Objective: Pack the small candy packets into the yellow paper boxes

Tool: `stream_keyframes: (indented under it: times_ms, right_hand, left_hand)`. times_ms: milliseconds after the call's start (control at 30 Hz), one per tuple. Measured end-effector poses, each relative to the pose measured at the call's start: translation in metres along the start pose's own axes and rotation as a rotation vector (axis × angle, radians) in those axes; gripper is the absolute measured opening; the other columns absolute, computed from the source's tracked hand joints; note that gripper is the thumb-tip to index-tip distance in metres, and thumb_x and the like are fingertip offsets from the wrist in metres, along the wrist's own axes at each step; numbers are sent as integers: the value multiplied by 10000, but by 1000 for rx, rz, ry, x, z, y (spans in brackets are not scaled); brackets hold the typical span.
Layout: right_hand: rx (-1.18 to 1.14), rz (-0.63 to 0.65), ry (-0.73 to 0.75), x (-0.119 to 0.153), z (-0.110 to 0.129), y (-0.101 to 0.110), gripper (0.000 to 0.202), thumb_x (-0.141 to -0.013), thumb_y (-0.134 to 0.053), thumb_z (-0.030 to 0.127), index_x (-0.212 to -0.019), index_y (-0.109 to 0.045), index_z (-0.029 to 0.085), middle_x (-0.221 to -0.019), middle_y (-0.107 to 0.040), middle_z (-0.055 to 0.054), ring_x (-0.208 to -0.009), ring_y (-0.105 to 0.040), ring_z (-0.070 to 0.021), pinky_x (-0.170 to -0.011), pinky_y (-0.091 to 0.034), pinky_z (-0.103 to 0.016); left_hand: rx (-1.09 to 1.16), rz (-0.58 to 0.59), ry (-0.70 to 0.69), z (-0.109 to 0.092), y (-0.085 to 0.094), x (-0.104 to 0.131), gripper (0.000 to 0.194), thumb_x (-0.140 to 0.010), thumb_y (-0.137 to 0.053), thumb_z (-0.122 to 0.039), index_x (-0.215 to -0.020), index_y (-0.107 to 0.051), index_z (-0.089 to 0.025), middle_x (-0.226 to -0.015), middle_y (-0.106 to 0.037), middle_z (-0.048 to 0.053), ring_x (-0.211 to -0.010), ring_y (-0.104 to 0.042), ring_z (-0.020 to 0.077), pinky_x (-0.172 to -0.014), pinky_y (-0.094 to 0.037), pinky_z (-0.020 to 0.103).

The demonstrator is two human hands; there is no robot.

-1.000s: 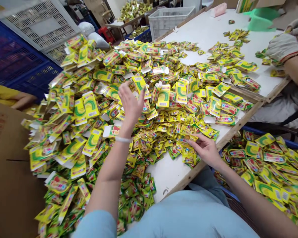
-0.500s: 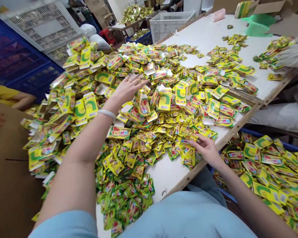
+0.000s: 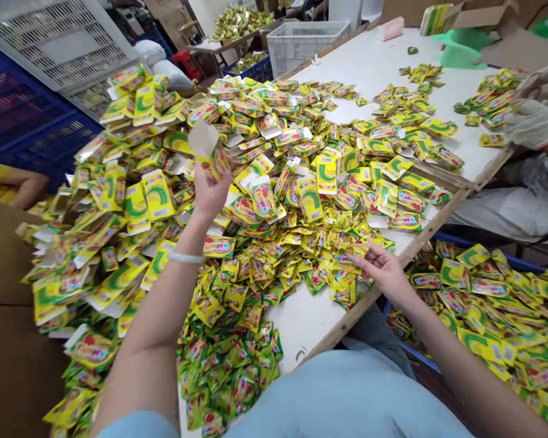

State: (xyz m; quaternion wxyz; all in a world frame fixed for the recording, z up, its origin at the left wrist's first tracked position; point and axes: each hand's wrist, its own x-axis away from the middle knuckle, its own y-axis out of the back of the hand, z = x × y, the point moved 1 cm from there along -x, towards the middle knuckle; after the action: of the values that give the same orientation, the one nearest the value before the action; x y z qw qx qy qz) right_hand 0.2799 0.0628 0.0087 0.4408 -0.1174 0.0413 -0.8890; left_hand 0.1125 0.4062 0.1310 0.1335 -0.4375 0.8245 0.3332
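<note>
A small yellow and green carton (image 3: 209, 149) is raised above the heap in my left hand (image 3: 212, 191), its pale end flaps upward and my fingers wrapped around it. Low over the sachet pile, my right hand (image 3: 381, 272) has its thumb and fingers closed on a yellow sachet (image 3: 354, 250). Loose yellow sachets (image 3: 274, 261) spread between my hands, and green sachets (image 3: 237, 365) lie nearer my body. Flat-looking cartons (image 3: 137, 207), many with flaps up, are heaped at the left and back.
A blue crate of cartons (image 3: 497, 316) stands below the wooden table edge (image 3: 420, 243) at right. Another person's gloved hands (image 3: 536, 115) are by a small sachet pile. A white crate (image 3: 308, 45) stands beyond the table, and a cardboard box (image 3: 9, 340) at left.
My left hand has moved left from the carton heap and lifted a carton from it. My right hand stays at the sachets. The view has shifted slightly.
</note>
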Motion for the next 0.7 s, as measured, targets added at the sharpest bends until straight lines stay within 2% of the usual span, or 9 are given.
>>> stream_keyframes:
  times_ms: [67,133,200,233,300,367,467,600,700]
  right_hand:
    - [41,-2,41,-2,6,7,401,-665,-822,537,-834,-669,207,-544,-548,56,-422,-428,-86,-380,-387,-212]
    - [56,-4,134,-3,21,8,333,-715,-808,496,-859,-686,222,-617,-615,31,-460,-489,-101,-414,-430,-223]
    - [47,7,270,-3,43,0,269,-764,-791,439,-923,-698,244,-756,-688,4,-551,-574,-121,-478,-487,-236]
    - [49,23,350,-2,54,-7,239,-785,-780,411,-941,-700,249,-820,-706,-7,-614,-614,-132,-525,-518,-243]
    - [105,99,514,-1,76,-22,167,-833,-742,352,-952,-703,242,-896,-714,-29,-757,-666,-154,-629,-562,-258]
    - [219,217,673,-1,90,-36,110,-881,-685,281,-973,-699,223,-948,-714,-56,-878,-678,-171,-715,-579,-274]
    - [411,333,848,-3,95,-44,127,-919,-610,180,-1026,-675,200,-988,-707,-82,-943,-673,-177,-795,-583,-301]
    - [559,375,926,-6,91,-38,162,-941,-563,142,-1077,-640,188,-999,-696,-93,-959,-670,-179,-819,-581,-308]
    - [597,464,985,-3,92,-33,189,-954,-530,131,-1107,-630,184,-1014,-698,-96,-1009,-661,-184,-853,-566,-305]
  left_hand:
    - [312,102,265,-24,-17,39,320,-744,-706,-372,-973,-593,-179,-925,-674,69,-881,-676,233,-875,-546,410]
    - [403,265,387,-50,-41,86,374,-776,-657,-466,-968,-621,-147,-821,-689,77,-684,-679,217,-687,-581,390]
    - [570,466,647,-72,-69,131,346,-766,-688,-444,-914,-636,-136,-797,-697,73,-659,-667,194,-660,-569,348]
    - [606,519,729,-82,-81,150,320,-757,-706,-426,-862,-641,-130,-765,-691,64,-662,-655,182,-666,-560,328]
    - [628,536,807,-96,-99,175,302,-720,-752,-400,-786,-621,-137,-688,-652,30,-629,-611,156,-640,-537,298]
    - [621,532,827,-105,-108,186,299,-706,-772,-382,-756,-596,-145,-654,-610,5,-605,-569,138,-610,-514,281]
    - [617,544,805,-112,-109,188,301,-706,-781,-360,-747,-567,-153,-651,-570,-14,-599,-524,121,-592,-484,266]
    - [588,541,757,-115,-102,185,310,-702,-789,-341,-801,-565,-150,-707,-566,-18,-648,-509,112,-636,-474,252]
    - [565,588,763,-114,-101,186,320,-708,-783,-358,-747,-543,-150,-670,-523,-30,-618,-476,99,-612,-458,241]
